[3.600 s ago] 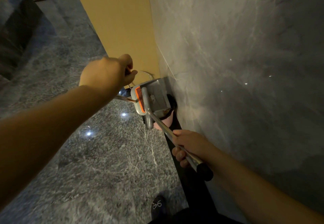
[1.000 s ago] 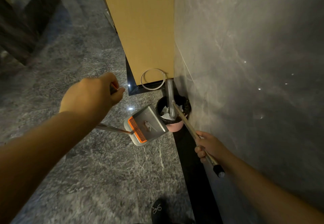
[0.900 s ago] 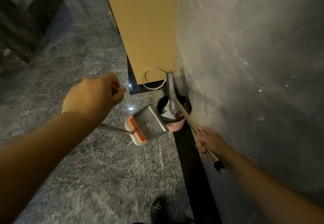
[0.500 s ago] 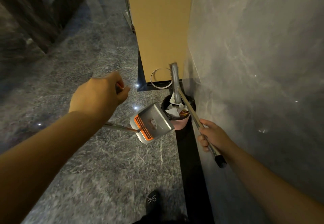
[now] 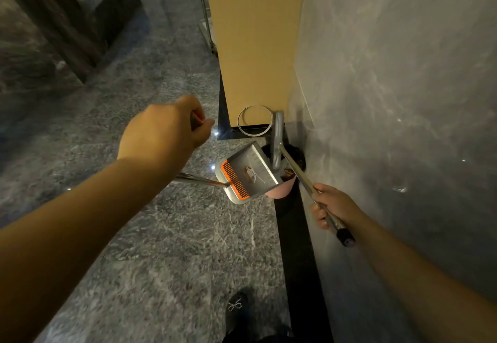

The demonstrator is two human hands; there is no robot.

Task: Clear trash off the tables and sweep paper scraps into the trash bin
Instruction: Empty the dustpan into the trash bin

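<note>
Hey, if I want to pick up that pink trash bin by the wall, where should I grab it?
Probably the pink trash bin's near-left rim, reaching from the open floor side. The wall blocks its right, and the dustpan and broom cover its mouth, so move those first.

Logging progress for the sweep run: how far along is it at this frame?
Late stage. Done: paper scraps sit in the pink trash bin. In hand: left hand grips the handle of the dustpan, tipped over the bin; right hand grips the broom, head over the bin. Left: a small bit remains in the pan; tables are out of view.
</note>
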